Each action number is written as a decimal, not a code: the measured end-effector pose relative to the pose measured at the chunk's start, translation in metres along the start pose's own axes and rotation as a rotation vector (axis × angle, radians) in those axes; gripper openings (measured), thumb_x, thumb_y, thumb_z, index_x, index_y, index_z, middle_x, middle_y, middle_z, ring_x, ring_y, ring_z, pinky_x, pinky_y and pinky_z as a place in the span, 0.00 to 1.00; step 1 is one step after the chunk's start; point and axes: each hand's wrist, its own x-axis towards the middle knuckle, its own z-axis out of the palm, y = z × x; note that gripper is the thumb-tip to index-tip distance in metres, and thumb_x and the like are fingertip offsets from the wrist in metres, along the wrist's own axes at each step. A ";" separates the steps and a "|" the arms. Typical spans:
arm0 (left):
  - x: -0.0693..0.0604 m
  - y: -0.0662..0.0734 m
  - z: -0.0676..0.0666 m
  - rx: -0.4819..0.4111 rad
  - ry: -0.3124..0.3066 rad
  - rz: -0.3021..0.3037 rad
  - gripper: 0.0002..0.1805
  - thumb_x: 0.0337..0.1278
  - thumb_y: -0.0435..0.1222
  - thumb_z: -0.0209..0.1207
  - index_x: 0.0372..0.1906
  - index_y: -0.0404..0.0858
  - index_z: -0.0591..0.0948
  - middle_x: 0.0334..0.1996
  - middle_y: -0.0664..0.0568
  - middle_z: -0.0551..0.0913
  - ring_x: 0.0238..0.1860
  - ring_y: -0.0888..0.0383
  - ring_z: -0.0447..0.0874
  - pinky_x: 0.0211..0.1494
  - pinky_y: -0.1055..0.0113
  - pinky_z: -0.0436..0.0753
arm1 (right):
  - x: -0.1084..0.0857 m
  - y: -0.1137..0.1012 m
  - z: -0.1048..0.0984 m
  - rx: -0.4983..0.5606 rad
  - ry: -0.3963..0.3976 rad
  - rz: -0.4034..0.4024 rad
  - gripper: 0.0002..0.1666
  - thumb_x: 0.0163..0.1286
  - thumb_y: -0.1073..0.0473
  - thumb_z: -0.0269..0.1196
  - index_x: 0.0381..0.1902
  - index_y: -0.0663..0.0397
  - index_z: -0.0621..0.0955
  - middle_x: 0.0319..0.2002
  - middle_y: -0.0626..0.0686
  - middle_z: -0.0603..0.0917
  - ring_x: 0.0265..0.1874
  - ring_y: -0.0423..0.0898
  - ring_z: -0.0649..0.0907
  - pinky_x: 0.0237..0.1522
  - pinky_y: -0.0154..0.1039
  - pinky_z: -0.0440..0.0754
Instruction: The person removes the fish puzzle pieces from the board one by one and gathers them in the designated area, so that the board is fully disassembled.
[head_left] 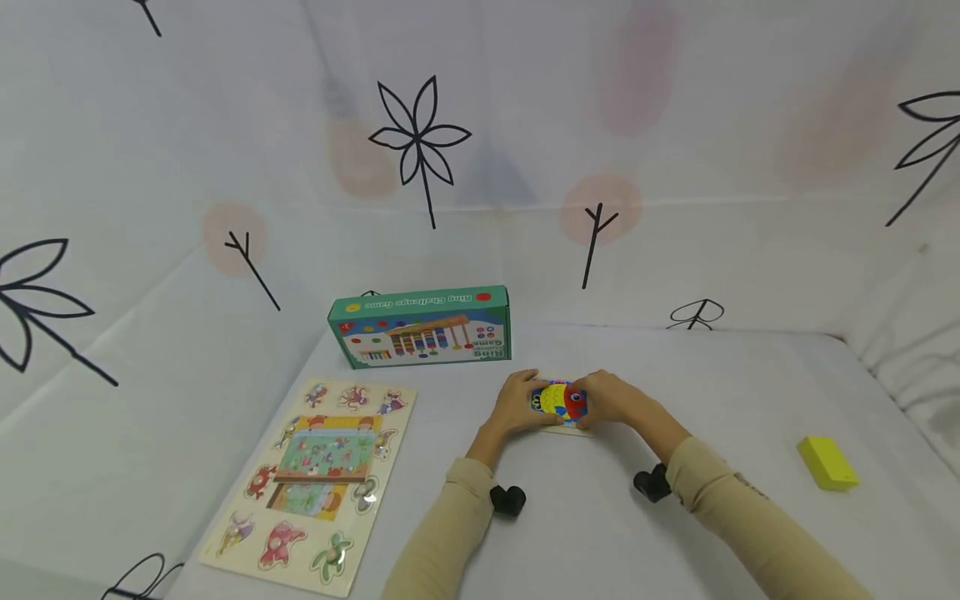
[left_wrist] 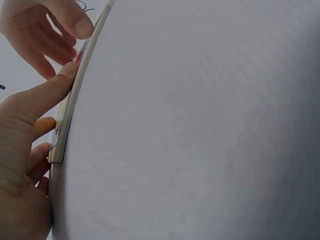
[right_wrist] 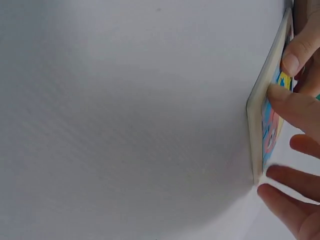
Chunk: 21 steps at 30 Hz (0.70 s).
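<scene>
A small fish jigsaw puzzle (head_left: 558,400) lies on the white table, its pale wooden board showing a yellow body and red head on blue. My left hand (head_left: 517,404) holds its left end, thumb at the near edge and fingers curled round toward the far side. At the other end is my right hand (head_left: 611,398), its thumb and index finger bent about the red head. In the right wrist view, the right thumb (right_wrist: 280,93) touches the near rim of the puzzle (right_wrist: 270,125), while other fingers curve near its right edge. The palms partly hide both ends.
A green Ring Challenge Game box (head_left: 420,329) stands at the back left. In front of it lies a large wooden animal peg board (head_left: 300,554) with a smaller picture board (head_left: 330,454) on top. A yellow block (head_left: 827,463) sits at the far right.
</scene>
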 end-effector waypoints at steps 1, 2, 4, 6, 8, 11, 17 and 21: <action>0.000 0.000 0.000 -0.003 -0.001 0.001 0.36 0.38 0.50 0.72 0.57 0.40 0.79 0.64 0.44 0.69 0.66 0.47 0.63 0.69 0.54 0.62 | 0.000 -0.001 -0.001 0.001 -0.014 0.003 0.34 0.45 0.54 0.76 0.49 0.65 0.80 0.45 0.61 0.82 0.40 0.52 0.79 0.46 0.47 0.80; 0.000 -0.001 0.000 -0.002 0.002 0.002 0.36 0.38 0.50 0.72 0.57 0.40 0.79 0.64 0.44 0.70 0.66 0.47 0.64 0.69 0.54 0.63 | 0.001 -0.002 -0.001 -0.002 -0.022 0.004 0.35 0.45 0.53 0.76 0.50 0.66 0.80 0.45 0.61 0.82 0.40 0.51 0.79 0.46 0.47 0.80; 0.000 -0.001 0.000 0.000 0.006 0.001 0.36 0.38 0.50 0.72 0.57 0.40 0.79 0.64 0.44 0.70 0.66 0.47 0.64 0.69 0.55 0.63 | 0.003 0.000 -0.002 -0.012 -0.026 -0.004 0.37 0.45 0.53 0.76 0.51 0.67 0.79 0.45 0.62 0.82 0.40 0.51 0.79 0.46 0.47 0.80; 0.000 -0.002 0.000 0.004 0.009 0.002 0.36 0.38 0.51 0.72 0.56 0.40 0.79 0.64 0.45 0.70 0.66 0.48 0.64 0.69 0.55 0.64 | 0.004 0.002 -0.002 -0.020 -0.024 -0.017 0.40 0.44 0.52 0.76 0.52 0.70 0.77 0.46 0.63 0.82 0.40 0.51 0.80 0.46 0.46 0.81; 0.000 -0.001 0.001 0.005 0.007 0.003 0.36 0.38 0.51 0.72 0.56 0.40 0.80 0.64 0.45 0.70 0.66 0.48 0.64 0.69 0.56 0.64 | 0.004 0.005 -0.002 -0.036 -0.017 -0.030 0.43 0.43 0.50 0.76 0.53 0.72 0.77 0.47 0.65 0.82 0.42 0.53 0.81 0.47 0.47 0.81; 0.000 -0.001 0.001 -0.007 0.001 -0.001 0.36 0.37 0.51 0.72 0.56 0.40 0.80 0.64 0.45 0.70 0.66 0.48 0.64 0.69 0.56 0.63 | 0.005 0.007 -0.003 -0.061 -0.013 -0.051 0.43 0.42 0.49 0.77 0.51 0.72 0.78 0.46 0.64 0.82 0.42 0.53 0.81 0.47 0.47 0.80; 0.001 -0.001 -0.001 0.006 0.003 -0.004 0.36 0.36 0.51 0.73 0.56 0.41 0.80 0.64 0.45 0.70 0.66 0.49 0.64 0.70 0.57 0.62 | 0.008 0.000 -0.006 -0.114 -0.042 -0.066 0.35 0.42 0.49 0.76 0.45 0.67 0.81 0.36 0.54 0.83 0.35 0.47 0.78 0.40 0.40 0.81; 0.001 0.000 0.001 -0.002 -0.001 -0.014 0.36 0.36 0.50 0.73 0.55 0.40 0.80 0.64 0.46 0.70 0.66 0.49 0.64 0.70 0.57 0.62 | 0.005 -0.002 -0.004 -0.135 -0.072 -0.048 0.34 0.43 0.49 0.75 0.45 0.65 0.80 0.33 0.51 0.81 0.33 0.45 0.77 0.37 0.38 0.81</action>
